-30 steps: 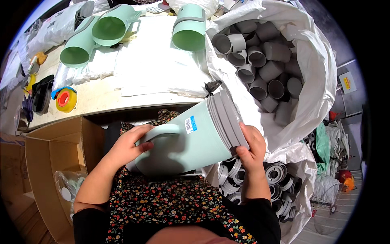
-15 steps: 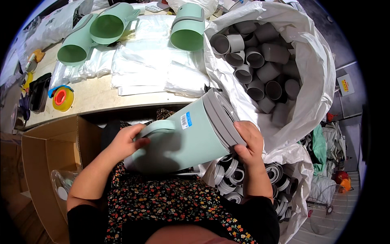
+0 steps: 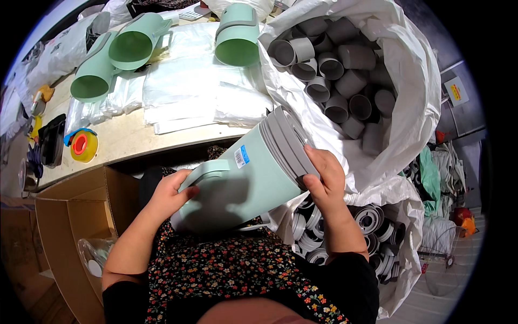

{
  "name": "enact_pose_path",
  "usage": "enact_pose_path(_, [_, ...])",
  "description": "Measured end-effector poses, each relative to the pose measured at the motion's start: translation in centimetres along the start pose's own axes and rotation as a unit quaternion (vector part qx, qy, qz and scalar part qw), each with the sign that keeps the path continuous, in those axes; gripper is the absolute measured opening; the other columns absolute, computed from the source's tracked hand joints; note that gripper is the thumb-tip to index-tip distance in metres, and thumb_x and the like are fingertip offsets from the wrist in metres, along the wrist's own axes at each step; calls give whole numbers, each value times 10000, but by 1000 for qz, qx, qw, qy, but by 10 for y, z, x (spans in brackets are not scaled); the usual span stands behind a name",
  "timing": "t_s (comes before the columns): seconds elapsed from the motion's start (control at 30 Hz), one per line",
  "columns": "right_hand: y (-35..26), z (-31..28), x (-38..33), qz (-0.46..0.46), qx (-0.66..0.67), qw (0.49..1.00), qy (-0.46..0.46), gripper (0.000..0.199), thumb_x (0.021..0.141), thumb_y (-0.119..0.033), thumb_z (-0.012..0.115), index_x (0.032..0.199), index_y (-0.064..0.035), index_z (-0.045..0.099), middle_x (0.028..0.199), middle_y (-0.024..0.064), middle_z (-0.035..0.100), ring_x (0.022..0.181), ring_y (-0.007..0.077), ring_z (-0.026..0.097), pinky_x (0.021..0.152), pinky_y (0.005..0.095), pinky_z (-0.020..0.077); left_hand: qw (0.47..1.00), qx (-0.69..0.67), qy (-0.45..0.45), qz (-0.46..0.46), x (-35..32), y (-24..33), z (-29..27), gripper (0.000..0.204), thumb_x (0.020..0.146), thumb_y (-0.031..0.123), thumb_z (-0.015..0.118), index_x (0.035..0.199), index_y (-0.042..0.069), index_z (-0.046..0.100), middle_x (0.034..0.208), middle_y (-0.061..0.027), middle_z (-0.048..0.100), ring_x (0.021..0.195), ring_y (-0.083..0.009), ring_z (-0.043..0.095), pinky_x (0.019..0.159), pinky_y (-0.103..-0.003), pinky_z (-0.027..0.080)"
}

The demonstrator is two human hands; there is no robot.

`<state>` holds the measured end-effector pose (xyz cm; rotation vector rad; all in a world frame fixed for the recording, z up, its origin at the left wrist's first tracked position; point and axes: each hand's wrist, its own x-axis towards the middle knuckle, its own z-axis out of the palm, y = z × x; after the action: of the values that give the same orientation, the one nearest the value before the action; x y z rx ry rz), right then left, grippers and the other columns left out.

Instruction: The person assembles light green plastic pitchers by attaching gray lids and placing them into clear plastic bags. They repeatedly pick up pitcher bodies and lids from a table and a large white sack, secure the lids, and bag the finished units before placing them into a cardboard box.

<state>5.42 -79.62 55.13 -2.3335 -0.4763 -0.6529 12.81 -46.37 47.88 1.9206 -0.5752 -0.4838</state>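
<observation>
Handle (image 3: 213, 166): grasped by left fingers (image 3: 181, 176)
Lid (image 3: 278, 140): grasped by right fingers (image 3: 324, 161), apparently being fitted
Jug (image 3: 248, 186): steadiness between both needed next

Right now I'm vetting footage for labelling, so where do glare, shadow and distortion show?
In the head view, glare washes out parts of the plastic bags; in the head view, a dark shadow falls across the lower part of the pale green jug; in the head view, the table edge looks bent, and black fills the corners.
</observation>
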Motion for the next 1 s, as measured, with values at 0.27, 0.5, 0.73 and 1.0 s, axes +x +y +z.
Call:
enact_pose_path(0.27, [5,-1,-3,-79,25,996,-22,461,829,-333,575,1121,23,578,956,164,612,804,318,592,721,380,466,999,-19,-39,21,6,-11,-16,294,810,227,646,1009,20,584,901,-93,616,822,-189,587,753,-303,457])
enact_pose_path(0.5, [4,2,-11,99,-20,993,-58,415,846,-269,555,1139,25,568,978,182,626,880,304,602,796,352,454,997,76,2,-24,-22,12,22,276,795,251,663,916,19,571,902,-139,604,836,-232,600,721,-335,467])
enact_pose_path(0.73, [14,5,3,-8,89,995,-52,498,879,-372,508,1184,20,536,1042,170,605,992,306,564,853,374,427,994,15,-78,-79,-40,26,1,296,798,201,640,1009,17,543,915,-187,604,829,-287,621,705,-373,490])
enact_pose_path(1.0, [-6,42,89,-28,20,997,-66,261,862,-232,499,946,-17,621,887,135,601,853,309,538,776,361,422,996,-56,-29,-68,-50,25,-1,412,818,130,630,1168,17,443,977,-107,570,954,-176,532,839,-308,419])
